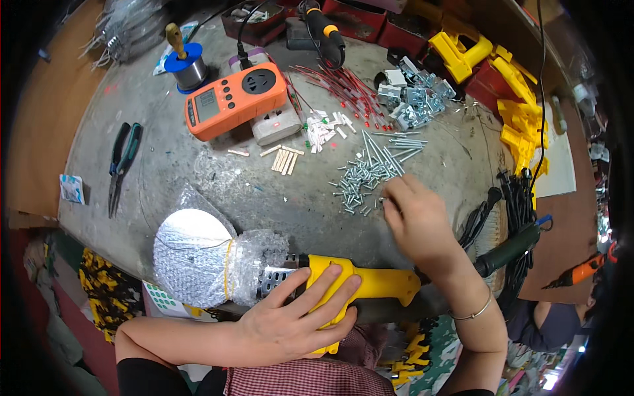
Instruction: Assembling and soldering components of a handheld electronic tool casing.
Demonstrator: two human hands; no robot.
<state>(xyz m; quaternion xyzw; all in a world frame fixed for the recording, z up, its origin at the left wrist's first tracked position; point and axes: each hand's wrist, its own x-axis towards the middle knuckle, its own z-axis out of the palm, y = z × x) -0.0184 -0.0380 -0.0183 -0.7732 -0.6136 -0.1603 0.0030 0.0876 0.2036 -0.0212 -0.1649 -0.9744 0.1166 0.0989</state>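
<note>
L hand (290, 323) clasps long yellow plastic tool (371, 282) at tabletop's (198, 168) near edge; prob. rigid, heavyish; grip handle (396, 285). R hand (419, 214) curled, pinch unclear.

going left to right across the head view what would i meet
Small white-and-blue packet, pliers, orange meter, pile of screws, dark green cylindrical tool, orange-and-black tool.

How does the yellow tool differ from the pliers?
Size: the yellow tool is bulky, the pliers slim. Pose: the tool lies left to right, the pliers roughly front to back. State: the left hand is on the tool, while the pliers lie untouched; bubble wrap covers the tool's left end, the pliers are bare. Both are handheld tools.
</note>
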